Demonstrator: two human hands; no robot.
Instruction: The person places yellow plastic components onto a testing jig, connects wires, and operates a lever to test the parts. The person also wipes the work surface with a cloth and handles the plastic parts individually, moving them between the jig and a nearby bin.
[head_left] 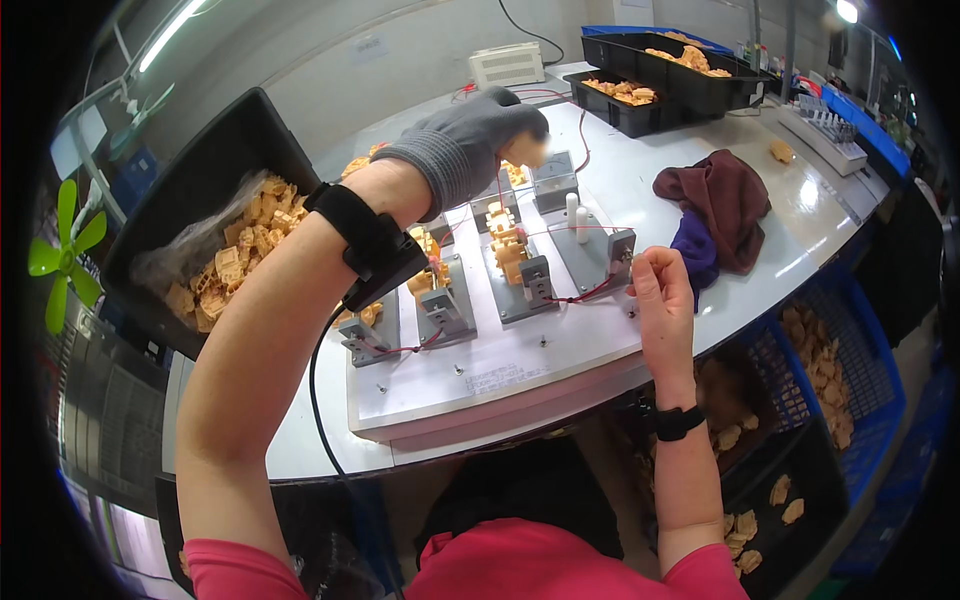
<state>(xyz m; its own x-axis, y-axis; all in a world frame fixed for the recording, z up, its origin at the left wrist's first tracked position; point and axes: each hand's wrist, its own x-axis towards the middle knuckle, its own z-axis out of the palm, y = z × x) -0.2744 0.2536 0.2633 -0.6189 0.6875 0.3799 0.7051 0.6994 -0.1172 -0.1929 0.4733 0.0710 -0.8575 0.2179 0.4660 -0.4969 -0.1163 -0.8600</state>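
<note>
My left hand (470, 145) wears a grey glove and is raised above the white fixture board (500, 370), its fingers closed around a small pale yellow plastic part at the fingertip. A black wrist strap with a cable circles that forearm. My bare right hand (660, 290) rests at the board's right edge, pinching a thin red wire beside a grey metal clamp block (620, 250). Yellow plastic parts (507, 250) sit in the grey fixtures on the board, next to two white pegs (577, 218).
A black tray (215, 170) of yellow parts stands tilted at the left. More black trays (660, 75) with parts are at the back. A maroon and purple cloth (715, 205) lies to the right. Blue crates (840, 370) with parts sit below the table's right edge.
</note>
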